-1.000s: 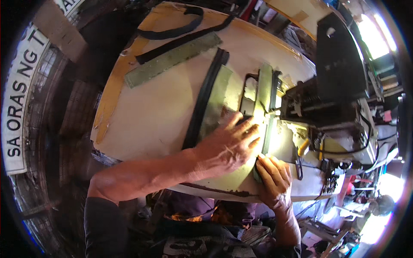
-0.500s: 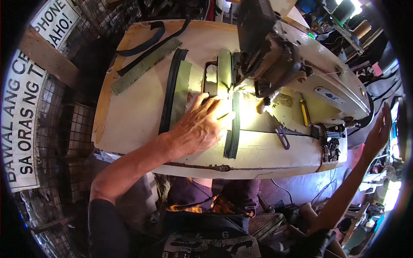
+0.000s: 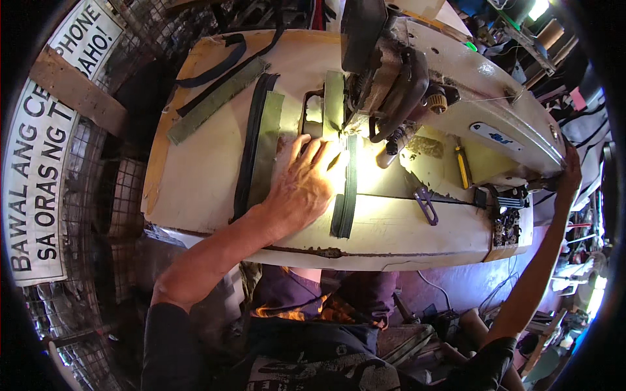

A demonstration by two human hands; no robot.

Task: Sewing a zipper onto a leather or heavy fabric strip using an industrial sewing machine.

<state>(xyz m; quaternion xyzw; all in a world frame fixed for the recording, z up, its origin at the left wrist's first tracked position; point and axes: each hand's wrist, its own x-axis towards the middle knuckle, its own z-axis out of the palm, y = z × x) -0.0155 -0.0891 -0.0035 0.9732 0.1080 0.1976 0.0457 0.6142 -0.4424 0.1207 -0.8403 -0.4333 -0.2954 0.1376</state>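
Note:
Under the lit head of a sewing machine (image 3: 391, 85) lies an olive fabric strip (image 3: 333, 98) with a dark zipper tape (image 3: 345, 202) beside it. My left hand (image 3: 301, 186) rests on the strip, fingers spread and pressing down close to the needle; glare washes out its fingertips. At the machine's right end, my right hand (image 3: 572, 171) is on the handwheel, its fingers curled over the rim and partly hidden. Left of my left hand lies another dark zipper tape (image 3: 251, 153) with an olive strip (image 3: 268, 137) along it.
Another olive strip (image 3: 215, 104) and a looped dark band (image 3: 215, 77) lie at the table's far left. Right of the needle are a yellow-handled tool (image 3: 463, 166) and small purple thread snips (image 3: 426, 205). A bobbin winder (image 3: 508, 218) sits at the right edge.
My right hand has gone from raised with straight fingers beside the handwheel to resting on it. My left hand stays on the strip, its fingers slightly more spread. The view has shifted a little.

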